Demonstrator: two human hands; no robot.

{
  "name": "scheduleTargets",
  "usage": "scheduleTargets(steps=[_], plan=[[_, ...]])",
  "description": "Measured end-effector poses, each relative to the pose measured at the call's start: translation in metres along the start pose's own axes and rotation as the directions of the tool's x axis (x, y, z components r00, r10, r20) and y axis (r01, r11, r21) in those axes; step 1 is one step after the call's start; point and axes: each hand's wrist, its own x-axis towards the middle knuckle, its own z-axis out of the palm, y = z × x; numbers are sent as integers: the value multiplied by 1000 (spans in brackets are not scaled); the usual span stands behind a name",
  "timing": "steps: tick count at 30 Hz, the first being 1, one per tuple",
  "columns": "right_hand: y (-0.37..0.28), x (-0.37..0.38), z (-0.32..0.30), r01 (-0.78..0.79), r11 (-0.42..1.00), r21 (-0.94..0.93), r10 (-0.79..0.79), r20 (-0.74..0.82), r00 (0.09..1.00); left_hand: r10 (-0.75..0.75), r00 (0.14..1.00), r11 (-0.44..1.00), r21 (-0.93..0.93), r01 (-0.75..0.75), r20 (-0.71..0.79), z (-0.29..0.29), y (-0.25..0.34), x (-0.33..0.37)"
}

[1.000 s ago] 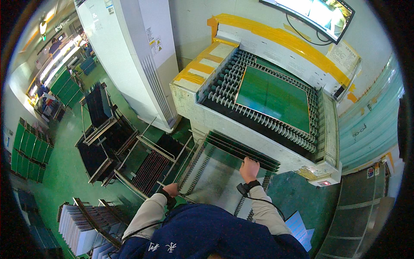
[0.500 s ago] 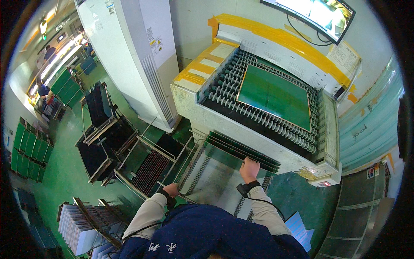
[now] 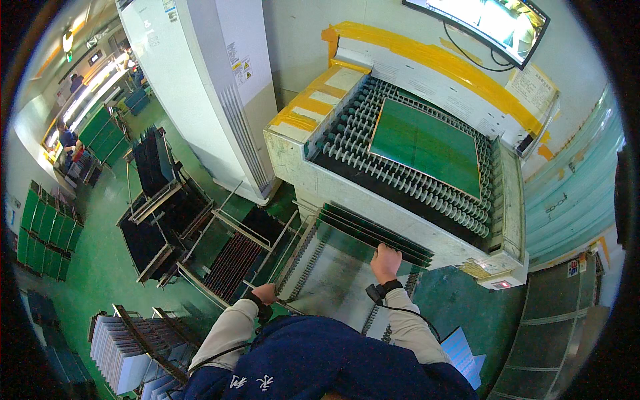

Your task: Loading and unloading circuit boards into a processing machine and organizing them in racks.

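In front of me stands a metal rack (image 3: 308, 263) with spring-like coils along its sides and several dark green panels (image 3: 363, 230) upright at its far end. My left hand (image 3: 265, 293) is closed around a metal rail at the rack's near left corner. My right hand (image 3: 385, 263) is closed at the top edge of the nearest panels; its fingers hide what they grip. Beyond the rack, a green board (image 3: 425, 148) with a copper-coloured edge lies flat on the rollers (image 3: 347, 143) of a machine.
Another slotted rack (image 3: 233, 263) and a cart of dark panels (image 3: 157, 200) stand to the left. At lower left is a rack of pale sheets (image 3: 123, 350). A white cabinet (image 3: 200, 87) rises behind them. A monitor (image 3: 493, 27) hangs upper right. People work far left.
The green board has shifted slightly to the right and away from me on the rollers. Both my hands have stayed in place.
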Motion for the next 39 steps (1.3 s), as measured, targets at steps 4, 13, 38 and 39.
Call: scheduleTargets(steps=[4,13,38,39], plan=[[1,0,1,-1,1000,-9,1,6,1000,1,1000,1000,15,-1,-18,-5,8,-8],[0,0,0,17,1000,3,-17,-17,1000,40,999,998,-45,-40,-11,0,-1,0],[1,-1,2,25,1000,2,-25,-56,998,8,1000,1000,-8,-8,7,2,-4,3],[1,-1,1,24,1000,0,-24,-55,998,14,1000,1000,-17,-14,10,2,-5,4]])
